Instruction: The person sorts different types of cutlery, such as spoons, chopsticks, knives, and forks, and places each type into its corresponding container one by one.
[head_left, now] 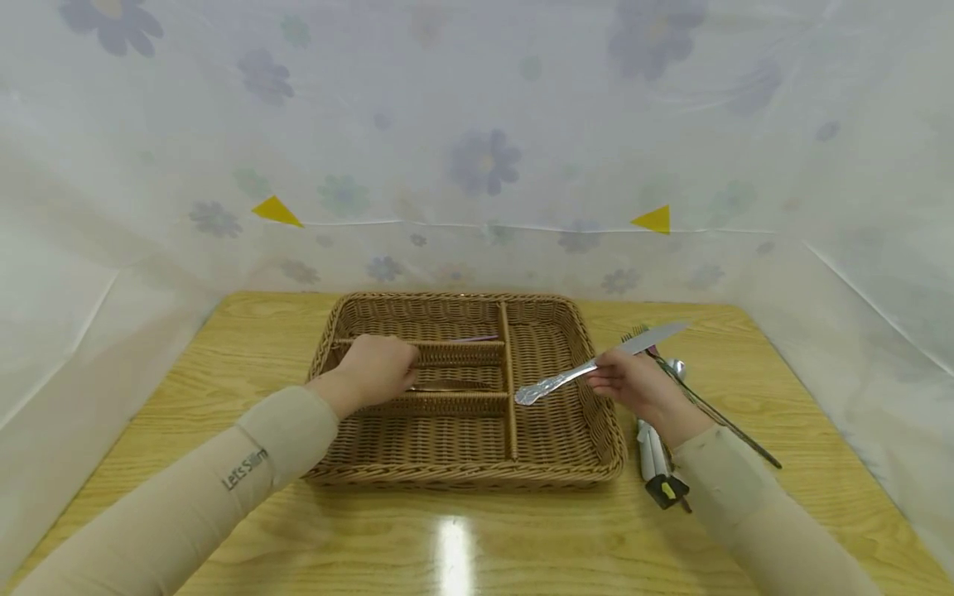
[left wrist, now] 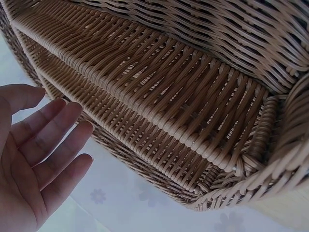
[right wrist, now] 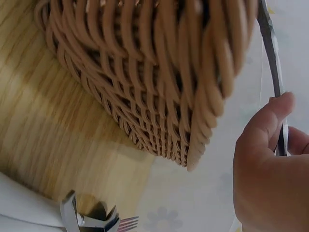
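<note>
A silver table knife (head_left: 564,377) with an ornate handle is pinched between thumb and fingers of my right hand (head_left: 637,385). It is tilted over the right rim of a brown wicker basket (head_left: 465,476), its handle end above the right compartment. My left hand (head_left: 376,368) is over the left part of the basket's narrow middle compartment. In the left wrist view its fingers (left wrist: 63,135) are loosely bent and hold nothing. Another knife (head_left: 450,385) lies in that middle compartment, close to the left fingertips. A thin purple piece (head_left: 475,338) shows in the back compartment.
Right of the basket, several forks and a spoon (head_left: 676,367) lie in a loose pile on the wooden table (head_left: 358,538). White-handled pieces (head_left: 651,451) lie nearer, partly behind the right wrist. A flowered curtain (head_left: 477,99) encloses the table's back and sides.
</note>
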A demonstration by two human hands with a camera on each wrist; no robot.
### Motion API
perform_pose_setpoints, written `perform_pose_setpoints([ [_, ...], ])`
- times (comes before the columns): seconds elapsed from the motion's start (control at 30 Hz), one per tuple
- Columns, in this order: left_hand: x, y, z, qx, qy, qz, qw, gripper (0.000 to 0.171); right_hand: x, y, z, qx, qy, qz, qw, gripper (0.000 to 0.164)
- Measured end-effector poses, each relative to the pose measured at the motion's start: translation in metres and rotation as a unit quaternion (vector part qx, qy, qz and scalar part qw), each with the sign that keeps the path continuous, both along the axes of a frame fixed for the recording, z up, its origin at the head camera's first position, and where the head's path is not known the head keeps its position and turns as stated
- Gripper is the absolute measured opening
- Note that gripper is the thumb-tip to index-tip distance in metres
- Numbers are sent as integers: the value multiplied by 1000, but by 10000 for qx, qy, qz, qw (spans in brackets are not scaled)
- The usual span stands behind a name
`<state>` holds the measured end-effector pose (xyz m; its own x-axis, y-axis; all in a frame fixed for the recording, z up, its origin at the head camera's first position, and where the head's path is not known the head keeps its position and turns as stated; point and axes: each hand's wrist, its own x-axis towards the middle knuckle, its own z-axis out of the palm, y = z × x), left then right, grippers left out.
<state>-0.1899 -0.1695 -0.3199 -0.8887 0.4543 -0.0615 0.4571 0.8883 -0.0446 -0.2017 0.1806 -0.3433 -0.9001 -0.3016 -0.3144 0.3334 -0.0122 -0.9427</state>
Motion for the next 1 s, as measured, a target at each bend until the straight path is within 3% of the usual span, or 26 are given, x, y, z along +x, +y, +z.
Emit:
perform_pose_setpoints([
  [0.3,-1,6,0,51,27,-34,10000,22,1,-18,-4,-177,-302,26,9994,14],
  [0.6,1,21,5,255,-338,-44,9991,35,4,-46,-7,-393,-401,-20,9984,15],
  [0.8,1,30,4,254,-460,-263,9983,49,5,-70,-9,-652,-477,-135,9966,14],
  [1.0,1,36,4,500,-565,-566,9955,37,7,-88,-6,-898,-652,-212,9936,15],
])
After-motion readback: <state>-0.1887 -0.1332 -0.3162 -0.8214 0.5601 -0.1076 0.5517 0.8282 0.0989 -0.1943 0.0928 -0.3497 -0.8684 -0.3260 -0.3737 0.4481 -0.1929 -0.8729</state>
